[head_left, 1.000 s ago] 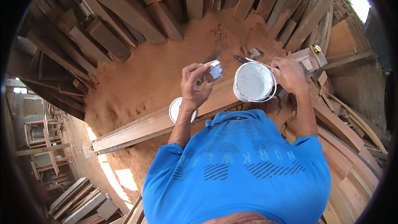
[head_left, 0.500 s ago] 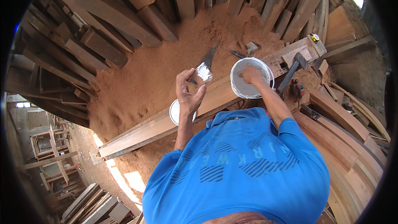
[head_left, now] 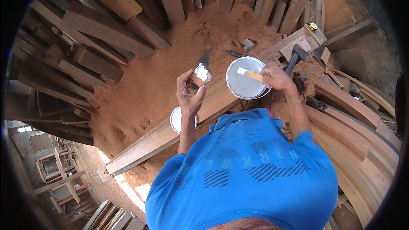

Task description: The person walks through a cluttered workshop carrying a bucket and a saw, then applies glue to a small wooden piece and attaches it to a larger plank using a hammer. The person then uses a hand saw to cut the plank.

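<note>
My left hand [head_left: 189, 96] grips a small wood block [head_left: 197, 80] between thumb and fingers, and a lump of white paste [head_left: 203, 72] covers its upper face. In my right hand [head_left: 276, 78] is a flat wooden stick [head_left: 254, 76], its tip carrying a dab of the same paste. The stick is above the mouth of a white bucket [head_left: 230, 89] with a greyish-white inside. Beneath my left wrist a round white lid [head_left: 175, 120] rests against a long timber beam [head_left: 147, 147]. Beyond the block, a handsaw blade [head_left: 207, 54] lies on the sawdust.
A hammer [head_left: 294, 59], a red tool [head_left: 300, 83] and a yellow tape measure [head_left: 312, 26] lie right of the bucket. Sawdust [head_left: 145, 87] is heaped ahead, with planks [head_left: 106, 34] leaning behind it. Curved timbers [head_left: 341, 132] are stacked at the right.
My right hand has risen out of the bucket, bringing the wooden stick and white paste into sight. My left hand still holds the block. The whole view has shifted slightly.
</note>
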`<action>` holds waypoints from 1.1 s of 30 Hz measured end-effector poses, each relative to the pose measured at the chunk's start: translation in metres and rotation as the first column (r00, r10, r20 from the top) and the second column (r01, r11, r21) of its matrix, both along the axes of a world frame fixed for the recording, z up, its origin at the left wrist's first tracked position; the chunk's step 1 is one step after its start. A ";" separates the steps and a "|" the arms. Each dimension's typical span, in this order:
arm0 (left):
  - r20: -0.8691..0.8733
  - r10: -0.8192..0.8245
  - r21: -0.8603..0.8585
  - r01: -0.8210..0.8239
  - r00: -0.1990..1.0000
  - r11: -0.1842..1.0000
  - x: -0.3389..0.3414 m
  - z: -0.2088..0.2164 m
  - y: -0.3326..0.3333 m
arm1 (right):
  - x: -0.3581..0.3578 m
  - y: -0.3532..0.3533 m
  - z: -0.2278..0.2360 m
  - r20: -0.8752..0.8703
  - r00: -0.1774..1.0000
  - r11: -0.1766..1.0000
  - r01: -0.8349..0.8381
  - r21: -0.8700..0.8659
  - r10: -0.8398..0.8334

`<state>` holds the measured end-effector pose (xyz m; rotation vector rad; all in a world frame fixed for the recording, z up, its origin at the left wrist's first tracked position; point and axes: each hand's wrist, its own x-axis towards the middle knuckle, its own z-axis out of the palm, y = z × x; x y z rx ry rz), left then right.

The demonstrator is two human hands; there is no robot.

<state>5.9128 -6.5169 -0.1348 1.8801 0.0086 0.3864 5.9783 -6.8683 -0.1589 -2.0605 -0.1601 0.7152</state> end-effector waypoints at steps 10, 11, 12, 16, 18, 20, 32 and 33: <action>-0.090 -0.169 -0.046 0.165 0.982 0.985 0.018 0.001 -0.021 | -0.031 0.005 0.090 0.059 0.991 0.927 0.091 0.363 -0.120; -0.086 -0.183 -0.023 0.182 0.979 0.983 0.018 0.001 -0.021 | -0.033 0.012 0.093 0.042 0.992 0.914 0.095 0.394 -0.122; -0.080 -0.201 -0.003 0.202 0.976 0.979 0.018 0.000 -0.021 | -0.033 0.018 0.096 0.027 0.992 0.901 0.103 0.423 -0.125; -0.041 -0.263 -0.007 0.263 0.964 0.965 0.019 0.001 -0.016 | -0.027 0.042 0.096 0.310 0.950 0.992 -0.080 0.095 0.047; -0.015 -0.279 0.048 0.280 0.960 0.959 0.017 0.006 -0.013 | -0.029 0.053 0.100 0.489 0.870 0.990 -0.012 0.138 -0.058; 0.006 -0.290 0.167 0.285 0.957 0.944 0.014 0.018 -0.009 | -0.031 0.060 0.100 0.605 0.793 0.992 -0.008 0.129 -0.072; -0.076 -0.249 -0.001 0.250 0.965 0.968 0.003 0.012 0.026 | -0.033 0.078 0.102 0.658 0.753 0.994 -0.082 0.070 0.016; -0.056 -0.251 -0.001 0.251 0.966 0.968 0.003 0.015 0.027 | -0.030 0.083 0.100 0.683 0.730 0.995 -0.085 0.044 0.032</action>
